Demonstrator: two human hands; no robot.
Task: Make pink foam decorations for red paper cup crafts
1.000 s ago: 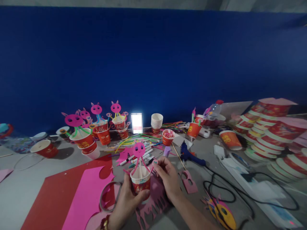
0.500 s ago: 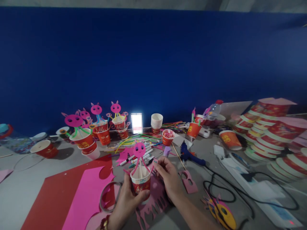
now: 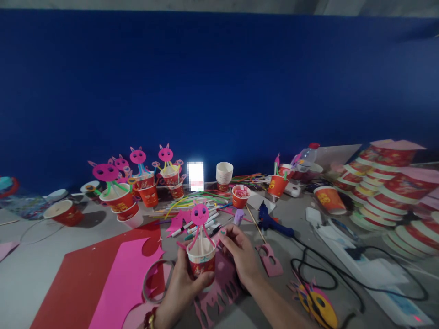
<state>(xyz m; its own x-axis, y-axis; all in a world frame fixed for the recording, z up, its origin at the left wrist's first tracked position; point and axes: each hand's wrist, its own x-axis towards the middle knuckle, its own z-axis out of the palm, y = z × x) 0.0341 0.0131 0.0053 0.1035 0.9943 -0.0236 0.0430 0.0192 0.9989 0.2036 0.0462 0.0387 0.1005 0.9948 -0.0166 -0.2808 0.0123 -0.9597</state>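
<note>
Our L hand [image 3: 181, 276] is clamped round the paper cup [image 3: 202, 266], front-centre over the counter [image 3: 20, 274], mouth up, long axis approx. vert., w/ its pink face [image 3: 199, 214] above the rim, turned toward us (smile showing). To its R, our R hand [image 3: 242, 253] pinches, thumb and finger together, a small pink piece [image 3: 222, 232]; we'd best hold the cup lightly, b/c thin paper dents, and avoid tugging the pink stems [image 3: 208, 234].
</note>
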